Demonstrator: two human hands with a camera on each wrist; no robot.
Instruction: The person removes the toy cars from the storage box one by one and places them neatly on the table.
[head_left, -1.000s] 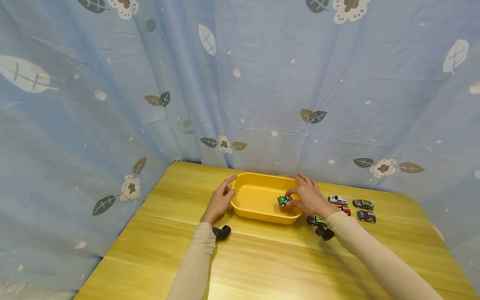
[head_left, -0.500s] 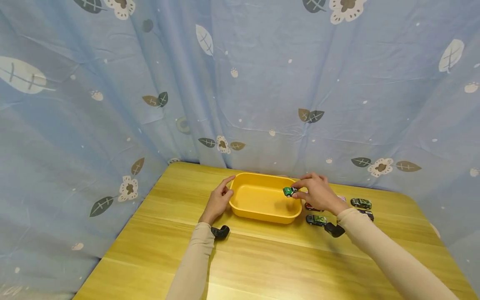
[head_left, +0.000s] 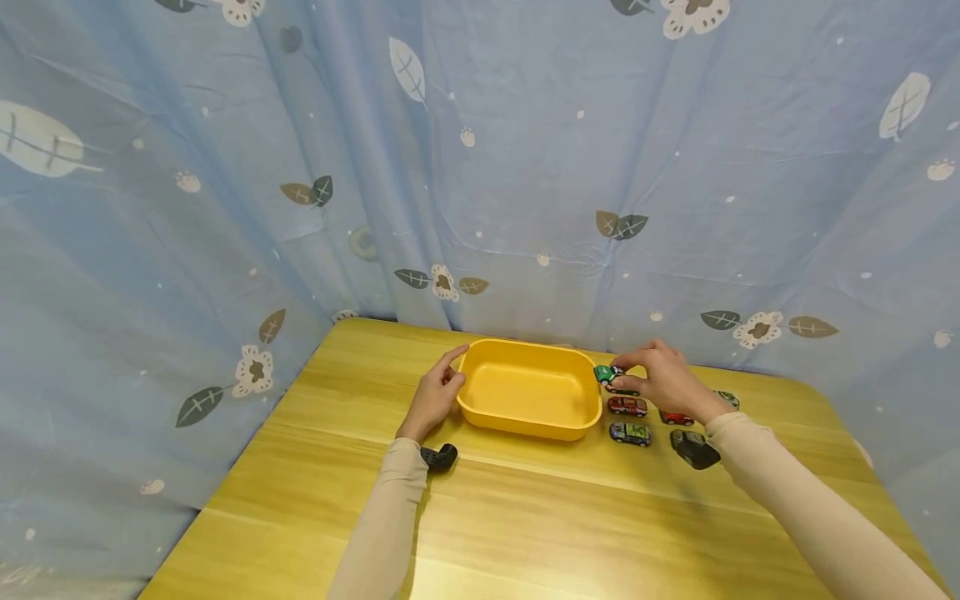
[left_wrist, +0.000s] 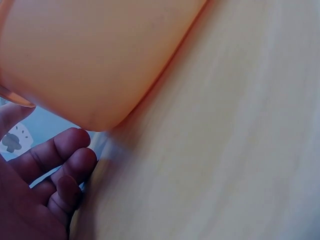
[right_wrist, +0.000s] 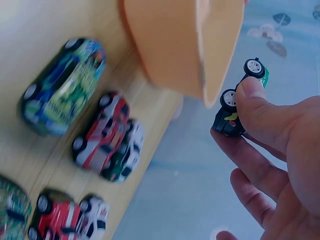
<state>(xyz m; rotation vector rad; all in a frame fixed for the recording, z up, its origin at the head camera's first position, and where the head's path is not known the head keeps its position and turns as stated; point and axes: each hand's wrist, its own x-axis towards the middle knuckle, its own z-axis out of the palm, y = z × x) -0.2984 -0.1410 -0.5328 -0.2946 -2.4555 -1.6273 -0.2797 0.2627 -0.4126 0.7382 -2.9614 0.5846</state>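
Observation:
My right hand (head_left: 663,379) pinches a green toy car (head_left: 603,374) between thumb and fingers, held up at the right end of a yellow plastic tub (head_left: 525,428). In the right wrist view the toy car (right_wrist: 229,112) shows its wheels and dark underside, apart from the tub wall (right_wrist: 165,50). My left hand (head_left: 433,397) touches the tub's left end with index finger and thumb. The left wrist view shows the other fingers (left_wrist: 75,142) loosely bent beside the tub's outer wall (left_wrist: 90,55). Nothing lies inside the tub.
Right of the tub several toy cars stand on the wooden table (head_left: 525,500), among them a red one (head_left: 627,406) and a blue-green one (head_left: 630,433). My right hand and forearm partly hide others. A blue patterned curtain (head_left: 525,167) hangs behind the table.
My right hand has lifted the green toy car out from over the tub's inside and carried it right, past the rim. The left hand stays at the tub's left end.

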